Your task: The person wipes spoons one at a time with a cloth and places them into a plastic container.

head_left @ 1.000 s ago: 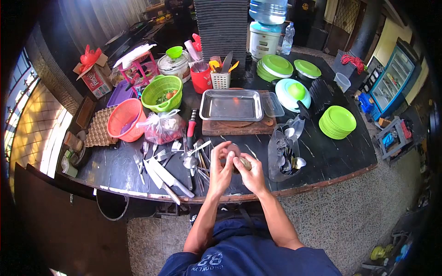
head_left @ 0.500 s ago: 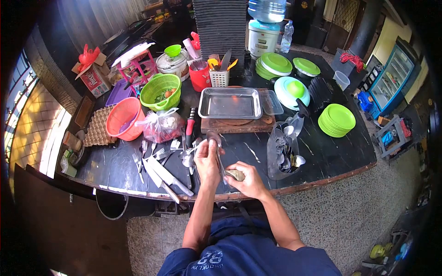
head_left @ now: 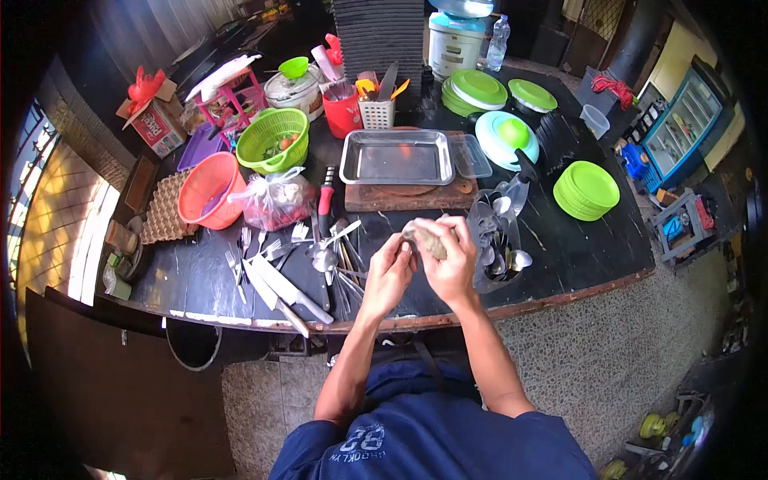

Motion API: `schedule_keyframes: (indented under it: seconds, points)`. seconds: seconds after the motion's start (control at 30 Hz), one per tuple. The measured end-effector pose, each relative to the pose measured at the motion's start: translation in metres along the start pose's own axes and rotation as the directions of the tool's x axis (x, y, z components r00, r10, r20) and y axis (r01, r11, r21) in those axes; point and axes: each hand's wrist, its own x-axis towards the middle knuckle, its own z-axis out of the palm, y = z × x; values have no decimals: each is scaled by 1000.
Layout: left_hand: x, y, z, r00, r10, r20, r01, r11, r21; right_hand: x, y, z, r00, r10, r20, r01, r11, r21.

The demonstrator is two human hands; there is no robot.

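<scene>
My right hand [head_left: 450,264] is closed on a crumpled grey-brown cloth [head_left: 432,242]. My left hand [head_left: 390,272] is closed beside it, its fingertips on a spoon that the fingers and cloth mostly hide. Both hands meet above the front of the dark table. Left of them lie several loose spoons and other utensils [head_left: 326,260], with forks [head_left: 274,248] and two white-bladed knives [head_left: 280,284] farther left. Just right of my hands, a clear container [head_left: 482,214] lies on its side with several spoons [head_left: 498,260] in it.
A metal tray [head_left: 396,158] rests on a wooden board [head_left: 376,197] behind my hands. Green plates [head_left: 586,190] stand at the right. A bagged red item [head_left: 276,204], an orange basket [head_left: 210,192] and a green basket [head_left: 274,140] stand at the left.
Both hands have moved right and away from me, toward the spoon container. The cloth has come up to my left fingertips, and the spoon, plainly visible before, is now mostly hidden.
</scene>
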Motion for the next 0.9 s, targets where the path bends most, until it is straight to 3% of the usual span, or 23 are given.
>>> schedule_keyframes:
  seconds: [0.17, 0.23, 0.27, 0.3, 0.33, 0.43, 0.5, 0.57, 0.6, 0.63, 0.73, 0.9]
  points:
    - [2, 4, -4, 996, 90, -20, -85, 983, 161, -3, 3, 18, 990, 59, -130, -46, 993, 104]
    - [3, 2, -4, 992, 123, -32, -120, 989, 88, -4, 0, 24, 982, 113, -153, -85, 980, 181]
    - [3, 2, -5, 994, 92, -66, -88, 994, 70, -7, -4, 26, 940, 333, -73, -276, 869, 410]
    - [3, 2, -5, 993, 61, -98, -56, 997, 52, -9, -6, 26, 856, 514, 55, -441, 671, 596]
    - [4, 1, -6, 990, 72, -124, -71, 997, 14, -12, -6, 25, 814, 568, 124, -521, 617, 589]
    - [7, 5, -7, 971, 88, -224, -96, 995, -27, -25, 5, 34, 751, 650, 118, -543, 505, 671]
    - [13, -5, -11, 963, 148, -224, -158, 987, -30, -30, 7, 37, 862, 498, 90, -451, 675, 585]
    - [20, -17, -10, 928, 249, -276, -237, 968, 78, -40, -1, 34, 805, 538, 252, -575, 600, 556]
    - [25, -27, -11, 905, 284, -318, -274, 959, 76, -51, 4, 34, 710, 583, 394, -697, 508, 506]
    - [24, -26, -9, 904, 288, -315, -278, 957, 76, -60, 7, 44, 786, 516, 341, -616, 605, 504]
    - [20, -24, -9, 904, 257, -341, -270, 963, 11, -76, 8, 41, 873, 377, 308, -476, 797, 372]
    - [22, -22, -6, 903, 186, -387, -270, 946, -176, -74, 0, 22, 870, 356, 341, -465, 822, 328]
